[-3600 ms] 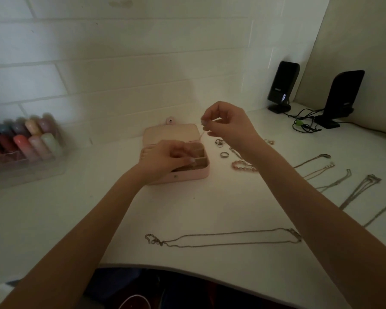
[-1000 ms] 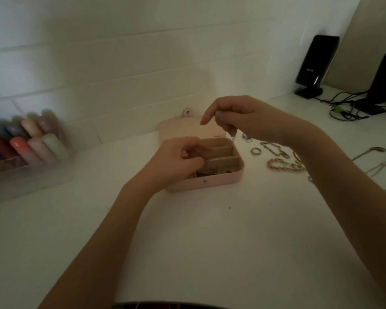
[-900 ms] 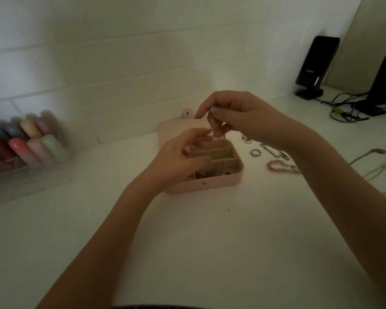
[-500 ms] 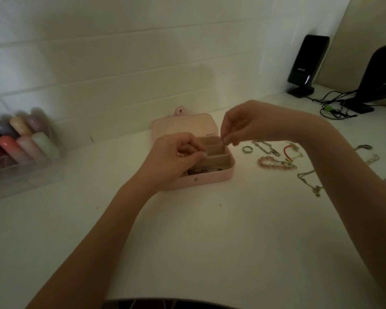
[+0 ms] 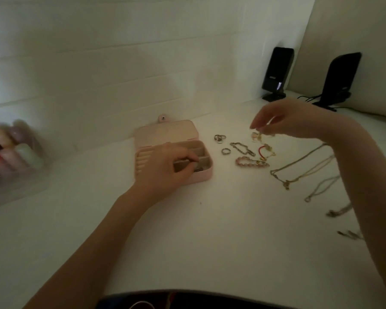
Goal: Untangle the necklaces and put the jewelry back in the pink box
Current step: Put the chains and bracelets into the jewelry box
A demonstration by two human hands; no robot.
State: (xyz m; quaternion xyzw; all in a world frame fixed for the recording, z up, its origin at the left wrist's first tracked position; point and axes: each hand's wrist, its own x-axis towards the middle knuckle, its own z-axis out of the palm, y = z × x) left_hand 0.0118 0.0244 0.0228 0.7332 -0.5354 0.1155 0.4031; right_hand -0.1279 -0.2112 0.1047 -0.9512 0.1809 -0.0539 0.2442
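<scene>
Here, left hand [image 5: 165,168] over the open pink box [image 5: 201,177], fingers curled, grip unclear. Right hand [image 5: 285,121] pinching a small trinket [image 5: 256,136] above the worktop [image 5: 210,241].

I see the pink box [image 5: 165,134] lying open at the far middle of the white desk, its lid flat behind it with the snap tab at the far edge. Its beige inside has ring rolls on the left and small compartments on the right; some dark small pieces lie in the nearest compartment. Right of the box, two rings [image 5: 220,138] sit apart, then a chain bracelet [image 5: 242,148], a pink beaded bracelet [image 5: 250,162] and a red cord piece [image 5: 263,150]. Farther right, thin necklaces [image 5: 299,166] trail across the desk, separate.
</scene>
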